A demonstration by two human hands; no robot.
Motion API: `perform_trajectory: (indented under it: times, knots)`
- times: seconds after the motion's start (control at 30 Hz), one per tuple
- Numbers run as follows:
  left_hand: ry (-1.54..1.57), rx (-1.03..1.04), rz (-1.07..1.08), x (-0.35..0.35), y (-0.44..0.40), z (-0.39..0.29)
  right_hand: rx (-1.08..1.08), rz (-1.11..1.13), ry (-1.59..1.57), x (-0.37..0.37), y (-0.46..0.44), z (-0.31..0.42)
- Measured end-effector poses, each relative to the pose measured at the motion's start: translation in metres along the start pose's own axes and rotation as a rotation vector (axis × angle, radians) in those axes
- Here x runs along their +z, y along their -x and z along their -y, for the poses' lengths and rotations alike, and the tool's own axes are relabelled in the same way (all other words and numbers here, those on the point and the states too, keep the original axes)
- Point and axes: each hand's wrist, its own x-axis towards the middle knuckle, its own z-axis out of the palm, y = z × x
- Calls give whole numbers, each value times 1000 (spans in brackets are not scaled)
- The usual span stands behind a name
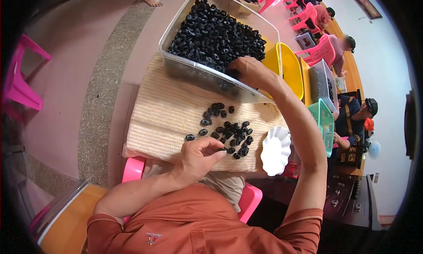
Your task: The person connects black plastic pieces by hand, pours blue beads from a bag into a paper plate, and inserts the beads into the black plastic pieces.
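Pink stool (26, 77), one, far left of the frame, on the floor.

Worktop (152, 108), one, centre of the frame, under a pale striped cloth.

Left hand (198, 159), lower centre: thumb and forefinger pinched together on one black part (224, 149). Whether the part is lifted off the cloth cannot be told. Handling note: a light pinch at the fingertips should suit so small a piece; squeezed off-centre, it could slip out and roll.

Clear tub (178, 65), one, upper centre, on the worktop, holding a deep heap of black parts (211, 33).

Loose black parts (238, 131), a scatter on the cloth at centre, just right of the left hand; some stand apart, most crowd together. Spaced pieces would likely be easier to take singly.

Right hand (250, 71), reaching over the near wall of the tub, fingers down among the heap. Their tips are hidden, so whether they grasp a piece cannot be told. Handling note: the wrist is best kept clear of the rim, and a shallow scoop seems less likely to spill.

White scalloped dish (276, 150), one, right of the loose parts, on the worktop.

Yellow bin (294, 80), one, right of the tub.

Green basket (326, 128), one, further right.

Co-worker (350, 115), one person, dark cap, right of the frame.
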Motion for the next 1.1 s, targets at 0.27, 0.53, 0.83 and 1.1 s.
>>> perform_trajectory:
  times: [0.27, 0.53, 0.83, 1.1]
  knots:
    - [38, 5, 9, 2, 0, 4, 101, -114, -156, -14, 20, 7]
    - [0, -14, 11, 2, 0, 5, 43, -153, -154, -10, 25, 1]
    - [7, 3, 13, 1, 1, 2, 94, -225, -241, -16, 31, 10]
    - [10, 2, 15, 1, 1, 1, 85, -260, -273, -19, 27, 11]
